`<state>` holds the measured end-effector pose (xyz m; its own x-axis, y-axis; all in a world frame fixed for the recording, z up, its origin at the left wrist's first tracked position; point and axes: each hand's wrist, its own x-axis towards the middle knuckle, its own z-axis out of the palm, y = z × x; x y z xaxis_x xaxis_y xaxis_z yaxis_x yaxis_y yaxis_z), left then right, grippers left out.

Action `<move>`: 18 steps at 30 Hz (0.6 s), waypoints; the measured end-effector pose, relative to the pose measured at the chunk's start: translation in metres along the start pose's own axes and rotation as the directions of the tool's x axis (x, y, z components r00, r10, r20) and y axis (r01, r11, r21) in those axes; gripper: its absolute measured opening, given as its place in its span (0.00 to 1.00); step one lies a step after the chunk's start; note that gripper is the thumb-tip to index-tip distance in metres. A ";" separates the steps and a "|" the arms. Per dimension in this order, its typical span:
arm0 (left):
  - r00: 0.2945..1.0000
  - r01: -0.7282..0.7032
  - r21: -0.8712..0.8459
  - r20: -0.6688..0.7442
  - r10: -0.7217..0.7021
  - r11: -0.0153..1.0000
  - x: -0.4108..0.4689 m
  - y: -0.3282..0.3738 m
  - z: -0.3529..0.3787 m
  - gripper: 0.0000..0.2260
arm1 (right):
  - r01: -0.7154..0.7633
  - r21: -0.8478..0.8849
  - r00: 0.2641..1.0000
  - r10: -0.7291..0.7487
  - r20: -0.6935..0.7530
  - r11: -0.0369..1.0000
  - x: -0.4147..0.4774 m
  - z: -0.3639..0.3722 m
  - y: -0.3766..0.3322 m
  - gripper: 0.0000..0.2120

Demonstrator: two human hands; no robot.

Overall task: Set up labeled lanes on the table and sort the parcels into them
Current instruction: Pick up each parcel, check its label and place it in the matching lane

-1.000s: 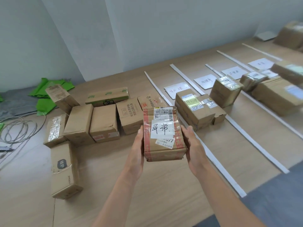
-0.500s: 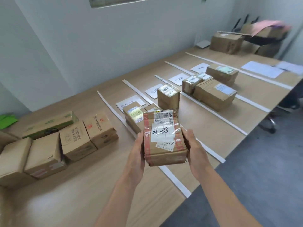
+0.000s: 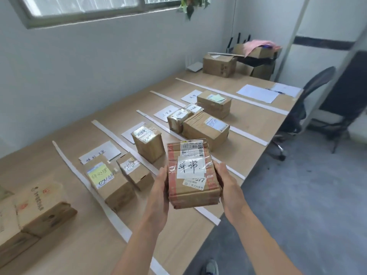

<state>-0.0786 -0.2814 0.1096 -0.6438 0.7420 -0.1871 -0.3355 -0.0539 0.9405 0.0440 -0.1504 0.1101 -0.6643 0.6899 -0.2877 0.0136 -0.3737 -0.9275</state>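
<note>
Carrying the parcel (image 3: 193,175) away from the unsorted pile (image 3: 39,207), the person now faces the taped lanes (image 3: 256,116). Left hand (image 3: 158,197) and right hand (image 3: 228,187) clasp its sides above the surface (image 3: 59,126) edge, so placement looks next.

Daylight is coming through the window (image 3: 85,4) over a white wall (image 3: 83,76); a chair (image 3: 317,86) is standing on grey floor (image 3: 307,195).

The left forearm (image 3: 139,245), in the lower middle of the frame, and the right forearm (image 3: 264,241), in the lower right, are bare up to the frame edge. The left hand (image 3: 158,192) and right hand (image 3: 228,187) are bare too. At bottom centre shows a blurred grey shoe (image 3: 212,267).
</note>
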 end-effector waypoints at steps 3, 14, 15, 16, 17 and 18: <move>1.000 0.030 -0.003 0.000 -0.030 1.000 0.038 -0.006 0.029 0.20 | 0.008 0.003 1.000 -0.008 -0.004 1.000 0.030 -0.026 -0.014 0.25; 0.993 0.072 -0.006 0.091 -0.071 0.997 0.181 -0.018 0.126 0.24 | 0.016 -0.015 0.997 -0.017 -0.077 1.000 0.150 -0.121 -0.077 0.25; 0.993 0.079 -0.007 0.090 -0.078 0.997 0.191 -0.018 0.133 0.24 | 0.015 -0.015 0.996 -0.016 -0.083 1.000 0.158 -0.127 -0.082 0.25; 0.993 0.083 -0.008 0.088 -0.082 0.996 0.199 -0.017 0.141 0.23 | 0.013 -0.013 0.996 -0.014 -0.088 1.000 0.166 -0.133 -0.086 0.25; 0.993 0.087 -0.005 0.086 -0.086 0.996 0.207 -0.016 0.148 0.23 | 0.015 -0.008 0.996 -0.016 -0.090 1.000 0.174 -0.140 -0.090 0.25; 0.992 0.085 -0.001 0.092 -0.085 0.996 0.215 -0.014 0.156 0.23 | 0.015 -0.001 0.996 -0.015 -0.088 1.000 0.183 -0.147 -0.093 0.25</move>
<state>-0.1046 -0.0168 0.1002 -0.5469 0.8023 -0.2392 -0.3899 0.0087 0.9208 0.0312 0.1016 0.1091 -0.5958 0.7476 -0.2934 0.0042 -0.3624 -0.9320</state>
